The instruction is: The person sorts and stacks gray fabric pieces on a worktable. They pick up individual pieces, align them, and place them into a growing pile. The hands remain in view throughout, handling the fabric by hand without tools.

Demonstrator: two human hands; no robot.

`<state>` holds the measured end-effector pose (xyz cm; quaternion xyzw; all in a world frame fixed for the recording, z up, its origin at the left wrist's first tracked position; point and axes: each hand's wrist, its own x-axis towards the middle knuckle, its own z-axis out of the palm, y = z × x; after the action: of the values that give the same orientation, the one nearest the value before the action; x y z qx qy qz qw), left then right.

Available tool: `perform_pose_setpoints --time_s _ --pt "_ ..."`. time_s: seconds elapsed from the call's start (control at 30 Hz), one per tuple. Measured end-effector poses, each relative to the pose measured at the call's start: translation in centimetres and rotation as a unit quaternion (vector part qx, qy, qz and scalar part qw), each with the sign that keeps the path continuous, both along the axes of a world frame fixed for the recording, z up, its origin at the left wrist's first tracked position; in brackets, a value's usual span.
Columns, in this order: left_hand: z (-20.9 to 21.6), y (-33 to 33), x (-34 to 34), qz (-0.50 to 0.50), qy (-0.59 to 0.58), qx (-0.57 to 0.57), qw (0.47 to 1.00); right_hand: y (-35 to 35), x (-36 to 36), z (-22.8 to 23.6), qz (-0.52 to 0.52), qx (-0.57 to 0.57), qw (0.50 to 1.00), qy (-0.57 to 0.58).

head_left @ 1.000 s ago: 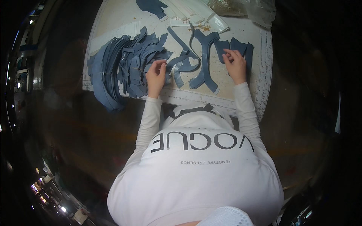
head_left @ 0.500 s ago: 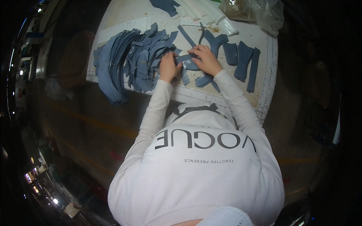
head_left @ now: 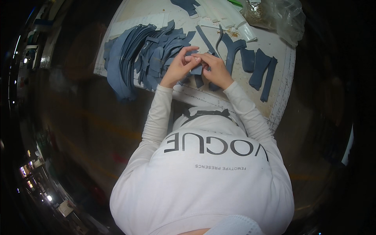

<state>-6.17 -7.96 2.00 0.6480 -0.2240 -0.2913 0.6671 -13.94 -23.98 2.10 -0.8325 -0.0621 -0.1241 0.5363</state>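
Both my hands meet over the near middle of the table, the fingertips touching. My left hand (head_left: 180,67) is pinched, its index finger lifted, at the upper edge of a small blue-grey cut piece (head_left: 196,70). Facing it, my right hand (head_left: 216,68) has its fingers curled at the same piece, partly covering it. Beside my left hand lies a loose heap of blue-grey cut pieces (head_left: 156,58), with a stack of long curved strips (head_left: 120,64) further left. A Y-shaped piece (head_left: 232,47) lies beyond my right hand.
Right of it are a short piece (head_left: 247,60), a flared piece (head_left: 259,69) and a narrow strip (head_left: 268,80). White rolled sheets (head_left: 223,17), a clear plastic bag (head_left: 288,19) and more blue-grey pieces (head_left: 187,6) lie at the back. The pale table's edge (head_left: 207,101) is near my waist.
My hands have come together from apart. My left hand has moved right, off the heap's edge, and both now meet at a small piece. The whole view has shifted slightly.
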Motion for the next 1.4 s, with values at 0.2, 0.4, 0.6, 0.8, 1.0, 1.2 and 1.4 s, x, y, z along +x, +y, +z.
perform_pose_setpoints --time_s 0.2,0.4,0.6,0.8,1.0,1.2,1.4 --pt "1.9 -1.0 -1.4 -0.019 0.050 -0.140 0.989 0.0 -0.8 3.5 -0.017 0.235 0.972 0.015" --pt "-0.2 2.3 -2.4 -0.096 0.169 0.020 0.981 -4.2 -4.4 3.0 -0.114 0.382 0.912 0.092" --pt "-3.1 4.6 -3.1 -0.070 0.043 0.264 0.961 -5.7 -10.1 -1.6 -0.140 0.370 0.891 0.224" --pt "-4.2 1.2 -0.9 0.107 -0.289 0.324 0.894 -7.0 -12.4 -2.3 -0.156 -0.010 0.960 0.232" --pt "-7.7 -4.1 0.3 0.037 -0.459 0.302 0.835 -9.0 -10.6 -0.1 -0.198 -0.108 0.968 0.108" --pt "-1.5 -4.4 0.4 -0.022 -0.104 0.131 0.986 -7.9 -8.1 3.3 -0.151 -0.059 0.986 0.026" --pt "6.5 -2.6 -2.1 -0.205 -0.050 0.124 0.970 -3.2 -5.3 4.6 0.007 0.079 0.996 -0.052"
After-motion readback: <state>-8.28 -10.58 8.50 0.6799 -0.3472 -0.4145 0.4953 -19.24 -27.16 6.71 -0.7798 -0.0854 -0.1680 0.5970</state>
